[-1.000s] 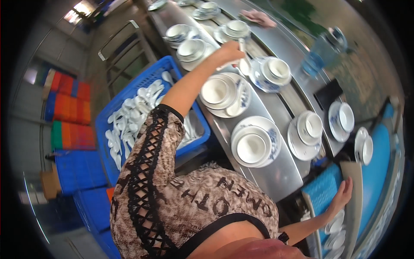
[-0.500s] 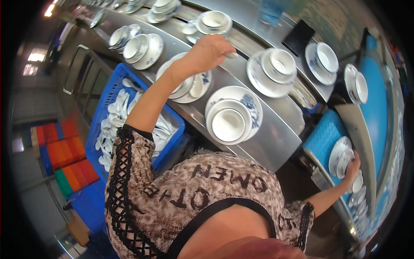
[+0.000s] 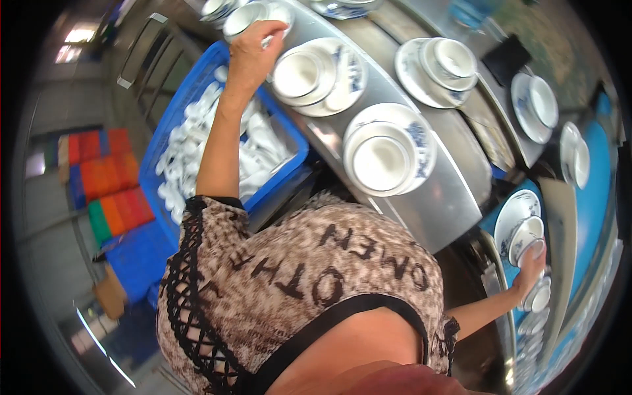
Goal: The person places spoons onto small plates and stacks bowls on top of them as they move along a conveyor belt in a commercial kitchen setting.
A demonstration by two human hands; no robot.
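1. Steel worktop (image 3: 434, 197) curves past, set with stacked bowl-and-plate sets.
2. Left hand (image 3: 253, 49) has moved further left since a second ago, now gripping a white spoon (image 3: 266, 41) above the blue crate (image 3: 289, 164).
3. Right hand (image 3: 530, 273) stays closed on a cup (image 3: 526, 240).

right hand (image 3: 530, 271) grip unclear, top bowls (image 3: 342, 5) cropped

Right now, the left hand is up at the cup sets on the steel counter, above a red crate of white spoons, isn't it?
Not quite: the crate is blue, not red, as the head view shows. The left hand is indeed at the cup sets on the steel counter, above the white spoons.
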